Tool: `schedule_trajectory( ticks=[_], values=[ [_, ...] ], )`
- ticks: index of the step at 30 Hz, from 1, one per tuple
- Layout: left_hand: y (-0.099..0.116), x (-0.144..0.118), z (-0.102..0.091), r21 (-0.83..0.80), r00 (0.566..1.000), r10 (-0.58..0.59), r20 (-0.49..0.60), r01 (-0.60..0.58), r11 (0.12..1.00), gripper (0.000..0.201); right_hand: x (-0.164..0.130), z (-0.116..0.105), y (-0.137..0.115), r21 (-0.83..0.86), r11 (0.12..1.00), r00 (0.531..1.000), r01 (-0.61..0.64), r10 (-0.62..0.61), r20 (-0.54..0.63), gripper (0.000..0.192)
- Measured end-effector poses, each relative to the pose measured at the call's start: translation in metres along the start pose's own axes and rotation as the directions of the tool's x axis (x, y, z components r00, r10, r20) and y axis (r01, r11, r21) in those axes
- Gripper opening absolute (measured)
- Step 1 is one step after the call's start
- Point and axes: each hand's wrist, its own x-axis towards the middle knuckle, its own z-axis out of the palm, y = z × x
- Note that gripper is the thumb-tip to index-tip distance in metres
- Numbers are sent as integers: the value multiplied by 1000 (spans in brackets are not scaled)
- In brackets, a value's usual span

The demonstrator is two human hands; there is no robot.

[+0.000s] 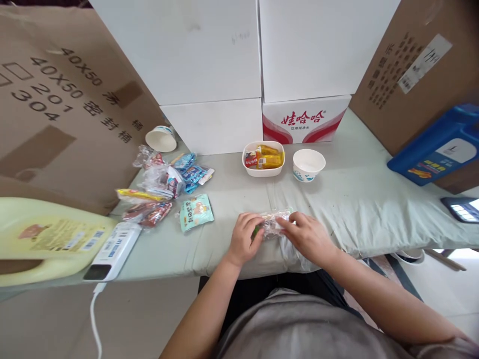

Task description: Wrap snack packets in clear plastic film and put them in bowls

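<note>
A small clear plastic snack packet (275, 223) lies flat near the table's front edge, between my two hands. My left hand (245, 237) grips its left end, thumb and fingers closed, with a bit of green showing by the thumb. On the other end, my right hand (305, 234) pinches the wrapper with its fingertips. Past them stands a white oval bowl (263, 172) with yellow and red wrapped snacks in it. To its right is a white paper cup (309, 164). A mint-green snack packet (196, 212) lies left of my hands.
Several wrapped snacks (164, 179) are heaped at the left, near a tipped paper cup (160, 138). A white power bank (114, 252) with a cable and a yellow jug (48, 239) are at the left edge. White boxes (213, 127) wall the back; a blue bottle (437, 144) leans at right.
</note>
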Motion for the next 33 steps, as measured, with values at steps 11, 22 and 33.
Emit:
schedule_trajectory(
  ticks=[11, 22, 33],
  values=[
    [-2, 2, 5, -18, 998, 0, -66, -1, 1000, 10, -46, 2, 84, -227, 919, 934, -321, 347, 82, 30],
    [-4, -2, -1, -58, 981, -126, -147, 119, 991, 13, 1, 7, 32, 186, 982, 985, -12, 44, -169, 34],
    [18, -23, -43, -40, 956, -45, -290, 35, 999, 9, -29, -17, 41, 304, 953, 941, 6, 98, -325, 12]
  ],
)
